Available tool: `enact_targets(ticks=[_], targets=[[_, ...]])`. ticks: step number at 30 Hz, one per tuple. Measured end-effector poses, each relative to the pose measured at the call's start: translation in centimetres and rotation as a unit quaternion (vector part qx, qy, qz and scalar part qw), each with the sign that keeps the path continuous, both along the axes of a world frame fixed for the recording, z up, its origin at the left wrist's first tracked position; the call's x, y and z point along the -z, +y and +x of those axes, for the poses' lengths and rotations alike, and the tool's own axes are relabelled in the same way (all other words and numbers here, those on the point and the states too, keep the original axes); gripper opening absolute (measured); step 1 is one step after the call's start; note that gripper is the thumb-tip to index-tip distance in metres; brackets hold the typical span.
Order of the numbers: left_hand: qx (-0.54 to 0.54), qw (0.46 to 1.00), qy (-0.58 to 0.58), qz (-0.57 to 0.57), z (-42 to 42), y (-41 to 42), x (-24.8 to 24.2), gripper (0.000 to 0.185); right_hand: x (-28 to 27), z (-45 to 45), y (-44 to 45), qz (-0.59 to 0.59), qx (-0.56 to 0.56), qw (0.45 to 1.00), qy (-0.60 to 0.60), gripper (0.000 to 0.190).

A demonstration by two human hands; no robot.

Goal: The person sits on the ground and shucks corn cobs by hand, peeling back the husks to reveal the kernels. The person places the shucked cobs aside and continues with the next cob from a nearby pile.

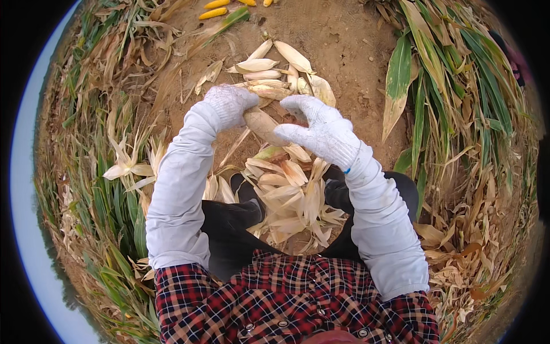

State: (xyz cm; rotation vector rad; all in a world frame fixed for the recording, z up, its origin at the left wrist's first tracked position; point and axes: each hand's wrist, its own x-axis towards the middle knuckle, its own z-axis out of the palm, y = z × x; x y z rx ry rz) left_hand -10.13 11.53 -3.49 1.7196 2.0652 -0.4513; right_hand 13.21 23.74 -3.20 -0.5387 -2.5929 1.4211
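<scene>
An ear of corn in its dry husk (pixel 263 124) lies slantwise between my two gloved hands. My left hand (pixel 232 103), in a white knit glove, is closed on its upper left end. My right hand (pixel 320 124), gloved the same way, has its thumb and fingers spread apart, the thumb tip at the ear's lower right side; whether it presses on the ear is unclear. Beyond the hands, a small pile of unhusked corn ears (pixel 270 79) rests on the soil. Below the hands, loose pale husks (pixel 292 193) lie heaped between my feet.
Several yellow husked cobs (pixel 213 13) lie on the bare soil (pixel 339 51) at the top. Cut corn stalks with green and dry leaves are piled at the left (pixel 103 206) and the right (pixel 468 99). My dark shoes (pixel 248 193) flank the husk heap.
</scene>
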Motion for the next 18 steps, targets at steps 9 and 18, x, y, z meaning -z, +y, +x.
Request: enact_targets(ticks=[9, 18], targets=[[-0.322, 0.815, -0.277, 0.393, 7.3, -8.2, -8.0, 0.062, 2.5, -0.9, -3.2, -0.137, -0.067, 0.984, -0.088, 0.094], [-0.468, 0.567, -0.500, 0.457, 7.3, -11.5, -1.3, 0.042, 1.6, -1.2, -6.4, -0.135, -0.049, 0.986, -0.085, 0.092]])
